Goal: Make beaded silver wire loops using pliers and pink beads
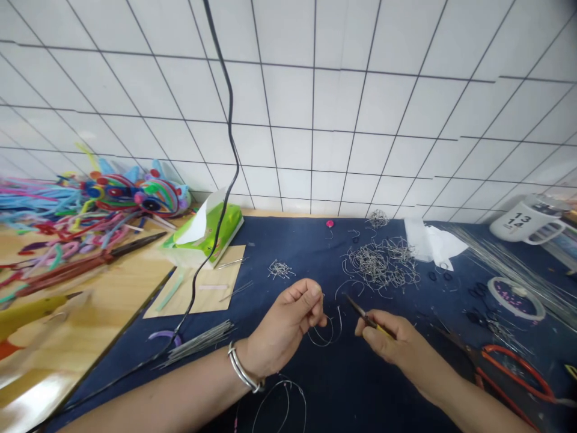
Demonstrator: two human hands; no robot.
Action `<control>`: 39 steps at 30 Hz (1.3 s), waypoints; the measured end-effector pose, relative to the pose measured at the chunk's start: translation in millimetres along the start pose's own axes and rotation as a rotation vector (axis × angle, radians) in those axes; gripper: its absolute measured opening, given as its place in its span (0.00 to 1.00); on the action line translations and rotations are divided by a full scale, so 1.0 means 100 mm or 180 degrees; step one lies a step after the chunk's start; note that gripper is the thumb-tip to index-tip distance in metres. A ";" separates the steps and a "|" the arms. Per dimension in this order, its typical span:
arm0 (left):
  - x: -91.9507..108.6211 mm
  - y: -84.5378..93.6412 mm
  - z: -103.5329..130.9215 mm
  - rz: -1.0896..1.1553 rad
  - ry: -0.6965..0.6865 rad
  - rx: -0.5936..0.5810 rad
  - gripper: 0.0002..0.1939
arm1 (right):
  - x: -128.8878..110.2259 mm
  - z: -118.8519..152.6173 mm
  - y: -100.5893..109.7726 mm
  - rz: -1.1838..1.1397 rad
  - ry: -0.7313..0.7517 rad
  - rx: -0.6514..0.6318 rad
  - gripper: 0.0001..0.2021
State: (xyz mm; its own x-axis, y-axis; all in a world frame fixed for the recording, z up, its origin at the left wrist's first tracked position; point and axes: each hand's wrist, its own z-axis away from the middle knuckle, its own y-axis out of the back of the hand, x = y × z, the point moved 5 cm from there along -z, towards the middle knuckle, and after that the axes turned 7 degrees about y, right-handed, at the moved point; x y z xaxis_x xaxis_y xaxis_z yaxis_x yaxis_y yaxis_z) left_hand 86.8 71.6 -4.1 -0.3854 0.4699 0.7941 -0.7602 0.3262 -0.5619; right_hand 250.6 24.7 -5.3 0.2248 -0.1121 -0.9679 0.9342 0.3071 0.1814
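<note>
My left hand [293,319], a silver bangle at its wrist, is closed in a pinch on a thin wire. Curved loops of this wire [332,340] hang below the fingertips over the dark blue cloth. To the right, my right hand [387,340] is wrapped round small pliers [358,308] with a yellow handle and dark, narrow jaws. The jaws point up and left, apart from my left hand. Beyond both hands lies a tangled heap of bent wire pieces [381,264]. A smaller pile of short wire bits [280,269] is nearer my left hand.
Orange-handled scissors [518,370] lie at right, near a round clear lid [516,297] and long straight wires [509,264]. A white mug [525,219] stands at the back. At left are a green tissue pack [216,234], a hanging black cable [232,120] and colourful pipe cleaners [49,210].
</note>
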 end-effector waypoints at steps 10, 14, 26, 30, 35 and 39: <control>0.02 0.03 0.05 -0.0630 -0.0255 0.0459 0.10 | -0.08 -0.10 -0.42 -0.1397 -0.0009 0.0110 0.09; 0.00 0.01 0.06 -0.0302 -0.0072 0.0256 0.11 | -0.12 -0.15 -0.45 -0.1583 0.0060 0.0130 0.08; -0.09 0.04 -0.01 -0.0177 0.0216 -0.0042 0.09 | -0.09 -0.25 -0.41 -0.1563 0.0112 0.0112 0.09; -0.04 0.08 -0.06 -0.0545 0.0178 -0.0046 0.09 | -0.06 -0.25 -0.29 -0.1594 0.0157 0.0326 0.09; -0.01 0.09 -0.07 -0.0396 0.0217 -0.0226 0.10 | -0.06 -0.25 -0.19 -0.1639 0.0138 0.0528 0.09; -0.05 0.09 -0.07 0.0100 0.0388 -0.0459 0.10 | -0.06 -0.25 -0.18 -0.1628 0.0134 0.0572 0.09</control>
State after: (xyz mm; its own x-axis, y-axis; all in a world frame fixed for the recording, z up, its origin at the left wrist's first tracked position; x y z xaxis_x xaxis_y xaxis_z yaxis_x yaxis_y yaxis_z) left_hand 85.7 78.0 -15.2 -0.3349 0.5747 0.7467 -0.6625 0.4199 -0.6203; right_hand 225.4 43.7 -7.2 -0.2787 -0.1658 -0.9460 0.9550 0.0566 -0.2913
